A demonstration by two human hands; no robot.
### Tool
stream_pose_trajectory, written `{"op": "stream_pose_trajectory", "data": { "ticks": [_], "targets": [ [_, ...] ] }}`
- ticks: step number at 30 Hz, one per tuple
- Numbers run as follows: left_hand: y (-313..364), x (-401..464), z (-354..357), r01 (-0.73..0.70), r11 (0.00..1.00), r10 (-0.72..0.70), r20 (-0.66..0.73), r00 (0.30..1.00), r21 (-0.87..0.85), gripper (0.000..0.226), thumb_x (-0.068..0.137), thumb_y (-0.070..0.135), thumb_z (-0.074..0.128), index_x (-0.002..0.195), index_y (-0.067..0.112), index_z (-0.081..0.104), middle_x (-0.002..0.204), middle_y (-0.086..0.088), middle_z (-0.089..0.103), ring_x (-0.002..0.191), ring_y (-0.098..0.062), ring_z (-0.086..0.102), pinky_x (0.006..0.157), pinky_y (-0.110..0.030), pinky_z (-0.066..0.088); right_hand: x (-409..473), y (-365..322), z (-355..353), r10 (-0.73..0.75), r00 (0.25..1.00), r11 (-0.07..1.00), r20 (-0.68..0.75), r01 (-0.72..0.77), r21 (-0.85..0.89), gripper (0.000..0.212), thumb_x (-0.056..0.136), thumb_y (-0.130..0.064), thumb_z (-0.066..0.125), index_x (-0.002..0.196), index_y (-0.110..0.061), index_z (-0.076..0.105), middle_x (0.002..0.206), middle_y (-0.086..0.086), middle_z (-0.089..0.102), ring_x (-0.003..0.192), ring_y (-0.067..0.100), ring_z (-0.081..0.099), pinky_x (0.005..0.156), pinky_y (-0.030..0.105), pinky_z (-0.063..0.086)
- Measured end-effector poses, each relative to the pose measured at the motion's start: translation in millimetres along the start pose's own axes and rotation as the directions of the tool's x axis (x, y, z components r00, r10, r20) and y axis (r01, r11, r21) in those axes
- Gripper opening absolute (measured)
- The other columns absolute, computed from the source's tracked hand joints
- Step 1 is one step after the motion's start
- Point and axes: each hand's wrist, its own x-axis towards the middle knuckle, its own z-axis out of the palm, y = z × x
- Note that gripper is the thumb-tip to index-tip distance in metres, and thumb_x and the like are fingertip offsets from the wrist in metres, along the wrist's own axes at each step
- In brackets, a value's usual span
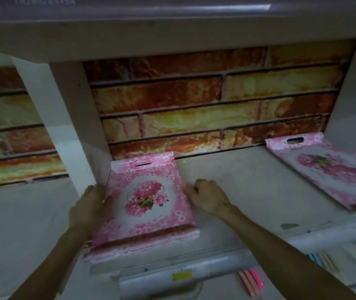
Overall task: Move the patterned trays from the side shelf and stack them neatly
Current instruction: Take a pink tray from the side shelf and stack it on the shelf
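Note:
A stack of pink flower-patterned trays (pixel 149 204) lies on the white shelf (pixel 237 191), close to the divider on its left. My left hand (pixel 90 207) grips the stack's left edge, thumb on top. My right hand (pixel 207 197) holds the right edge with curled fingers. A second pile of the same pink trays (pixel 332 169) lies flat at the shelf's far right, partly cut off by the frame.
A white upright divider (pixel 64 118) stands just left of the stack. Brick-patterned wallpaper (pixel 205 105) backs the shelf, and a white board (pixel 172 33) runs overhead. Below the shelf's front rail (pixel 194 271) are pink sticks (pixel 251 280) and pale-coloured items (pixel 328 258).

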Motion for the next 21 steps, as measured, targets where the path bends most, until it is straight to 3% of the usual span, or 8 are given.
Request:
{"op": "stream_pose_trajectory", "data": {
  "ticks": [5,9,15,21],
  "targets": [
    [60.9,-11.5,-12.1,-0.258,0.865,0.214,-0.147,0.966,-0.43,0.011,0.092,0.019,0.06,0.1,0.017,0.068,0.083,-0.007,0.071,0.057,-0.011,0.058,0.056,-0.017,0.043,-11.7,18.8,-54.4,-0.061,0.97,0.998,-0.235,0.067,0.015,0.045,0.094,-0.059,0.041,0.08,-0.018,0.052,0.066,-0.001,0.059,0.074,0.026,0.062,0.062,0.032,0.046],
    [131.7,-30.6,-6.4,-0.265,0.669,0.27,-0.106,0.957,-0.694,0.011,0.093,0.015,0.058,0.094,0.02,0.068,0.075,-0.003,0.064,0.043,-0.004,0.046,0.042,-0.016,0.039,-32.3,48.7,-104.6,-0.077,0.926,0.993,-0.37,0.106,0.058,0.037,0.094,-0.056,0.046,0.079,-0.022,0.051,0.063,-0.006,0.057,0.071,0.022,0.061,0.062,0.032,0.047],
    [249.4,-58.1,13.6,-0.313,0.527,0.393,-0.099,0.914,-0.79,0.011,0.094,0.018,0.058,0.092,0.02,0.068,0.062,0.003,0.059,0.047,-0.014,0.047,0.04,-0.015,0.032,-77.0,114.5,-186.4,-0.062,0.86,0.989,-0.507,0.12,0.083,0.03,0.095,-0.047,0.051,0.079,-0.021,0.049,0.065,0.0,0.061,0.064,0.021,0.059,0.055,0.032,0.043],
    [364.7,-102.1,31.4,-0.275,0.38,0.487,-0.062,0.871,-0.883,0.013,0.095,0.021,0.056,0.088,0.019,0.066,0.059,0.004,0.056,0.046,-0.016,0.043,0.045,-0.02,0.028,-132.4,191.3,-262.7,0.01,0.786,0.998,-0.618,0.026,0.049,0.032,0.093,-0.051,0.049,0.077,-0.023,0.051,0.072,-0.004,0.067,0.07,0.021,0.062,0.066,0.036,0.052]
  ]
}}
